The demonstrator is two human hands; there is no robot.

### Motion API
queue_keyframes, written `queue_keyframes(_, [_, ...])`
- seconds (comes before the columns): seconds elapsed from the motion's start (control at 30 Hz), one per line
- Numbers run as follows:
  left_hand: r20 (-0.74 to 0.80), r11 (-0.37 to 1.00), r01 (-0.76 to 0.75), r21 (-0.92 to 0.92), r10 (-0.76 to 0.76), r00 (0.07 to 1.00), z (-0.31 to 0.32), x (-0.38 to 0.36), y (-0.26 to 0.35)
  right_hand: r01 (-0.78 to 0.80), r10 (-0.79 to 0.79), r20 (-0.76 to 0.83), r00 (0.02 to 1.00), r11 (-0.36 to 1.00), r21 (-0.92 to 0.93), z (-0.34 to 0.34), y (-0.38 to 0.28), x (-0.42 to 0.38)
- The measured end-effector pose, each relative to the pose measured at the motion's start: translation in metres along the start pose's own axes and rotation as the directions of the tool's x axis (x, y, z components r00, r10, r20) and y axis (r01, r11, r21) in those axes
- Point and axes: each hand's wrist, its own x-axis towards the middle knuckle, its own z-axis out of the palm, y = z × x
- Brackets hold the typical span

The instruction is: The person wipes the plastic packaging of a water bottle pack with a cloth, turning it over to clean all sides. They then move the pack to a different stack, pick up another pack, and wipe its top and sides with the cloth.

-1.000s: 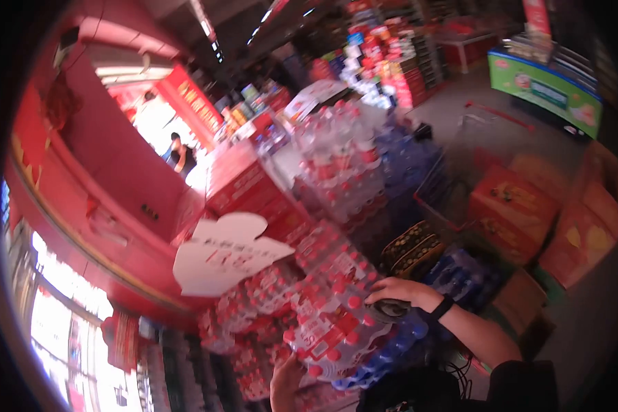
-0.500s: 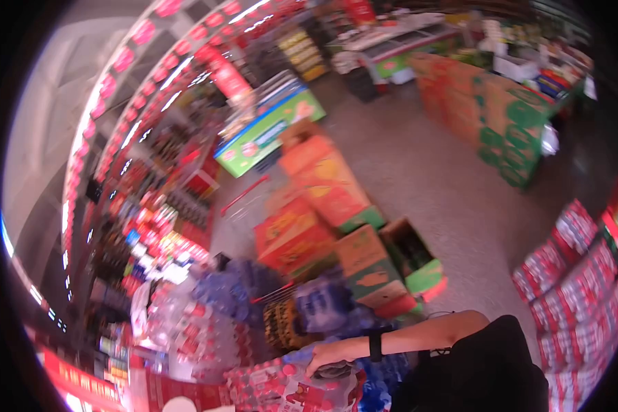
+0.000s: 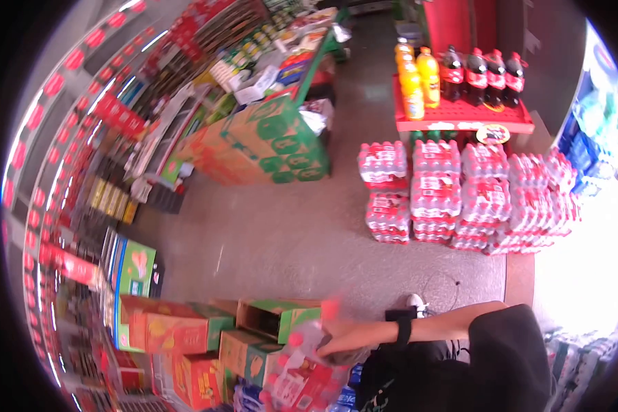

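My right hand (image 3: 336,338), with a dark band on the wrist, reaches across from the right at the bottom of the view. Its fingers are closed on the top end of a shrink-wrapped bottle pack (image 3: 305,378) with red caps and red labels. The pack is tilted and slightly blurred, and its lower part runs out of the frame. Beside it on the left are cardboard boxes (image 3: 247,353), and blue-wrapped packs show at its lower edges. My left hand is not visible.
Several similar bottle packs (image 3: 436,189) are stacked on the floor at right, before a red shelf (image 3: 460,123) of orange and cola bottles (image 3: 475,75). A large printed carton (image 3: 274,147) stands ahead. A green-sided freezer (image 3: 136,264) is at left. Bright light comes from the doorway at right.
My view has swung right, bringing the stacked packs and bottle shelf toward the middle. The bottle pack in my right hand has turned with me, away from the other bottle packs.
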Motion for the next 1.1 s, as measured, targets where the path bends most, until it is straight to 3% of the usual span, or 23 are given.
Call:
queue_keyframes(0.07, [0.122,0.992,-0.022,0.128,0.006,0.993,0.033,0.014,-0.004,-0.112,0.065,-0.226,0.972,0.973,-0.200,-0.051,-0.009,-0.039])
queue_keyframes(0.13, [0.246,0.986,-0.065,0.156,0.025,0.969,0.064,0.032,-0.008,-0.161,0.158,-0.346,0.925,0.987,0.022,-0.087,-0.040,-0.088])
queue_keyframes(0.2, [0.401,0.996,0.006,-0.084,0.028,0.916,0.115,0.064,-0.011,-0.301,0.186,-0.609,0.771,0.949,-0.092,-0.108,-0.002,-0.098])
queue_keyframes(0.23, [0.471,0.998,-0.003,-0.066,0.034,0.881,0.153,0.061,0.004,-0.284,0.170,-0.672,0.720,0.957,-0.062,-0.118,0.003,-0.111])
queue_keyframes(0.27, [0.442,0.977,0.207,-0.046,-0.166,0.882,0.170,0.090,-0.002,-0.269,0.162,-0.732,0.662,0.963,-0.030,-0.127,0.007,-0.124])
queue_keyframes(0.33, [0.434,0.967,0.236,0.100,-0.256,0.864,0.197,0.150,-0.020,-0.247,0.223,-0.807,0.547,0.964,0.099,-0.140,0.012,-0.145])
queue_keyframes(0.4, [0.512,0.937,0.319,0.139,-0.344,0.787,0.240,0.180,-0.022,-0.198,0.162,-0.868,0.470,0.977,0.075,-0.153,0.014,-0.157])
queue_keyframes(0.5, [0.583,0.933,0.315,0.176,-0.357,0.730,0.304,0.221,-0.031,-0.119,0.269,-0.909,0.319,0.963,0.243,-0.176,0.018,-0.155])
queue_keyframes(0.63, [0.601,0.910,0.258,0.323,-0.408,0.687,0.375,0.276,-0.032,-0.073,0.243,-0.937,0.250,0.970,0.233,-0.226,0.039,-0.127])
queue_keyframes(0.67, [0.617,0.906,0.244,0.347,-0.416,0.668,0.388,0.299,-0.038,-0.094,0.159,-0.956,0.247,0.986,0.140,-0.240,0.057,-0.117])
queue_keyframes(0.73, [0.639,0.867,0.218,0.449,-0.482,0.599,0.415,0.359,-0.059,0.038,0.367,-0.899,0.238,0.922,0.386,-0.271,0.044,-0.094])
queue_keyframes(0.8, [0.640,0.841,0.221,0.495,-0.524,0.561,0.444,0.399,-0.069,-0.012,0.362,-0.921,0.144,0.931,0.364,-0.302,0.064,-0.068])
queue_keyframes(0.83, [0.621,0.812,0.203,0.547,-0.557,0.552,0.457,0.411,-0.064,-0.076,0.320,-0.933,0.163,0.947,0.312,-0.315,0.087,-0.058])
queue_keyframes(0.9, [0.607,0.798,0.141,0.586,-0.547,0.577,0.479,0.441,-0.070,-0.107,0.435,-0.892,0.124,0.899,0.424,-0.348,0.104,-0.034])
queue_keyframes(0.93, [0.614,0.797,0.100,0.596,-0.533,0.582,0.497,0.455,-0.074,-0.051,0.380,-0.912,0.152,0.925,0.377,-0.362,0.127,-0.024])
queue_keyframes(1.0, [0.645,0.792,0.023,0.610,-0.513,0.567,0.519,0.479,-0.084,0.071,0.502,-0.854,0.133,0.855,0.514,-0.388,0.131,-0.001])
queue_keyframes(1.1, [0.630,0.764,-0.002,0.646,-0.532,0.566,0.545,0.523,-0.124,-0.055,0.502,-0.863,0.061,0.865,0.499,-0.423,0.175,0.028])
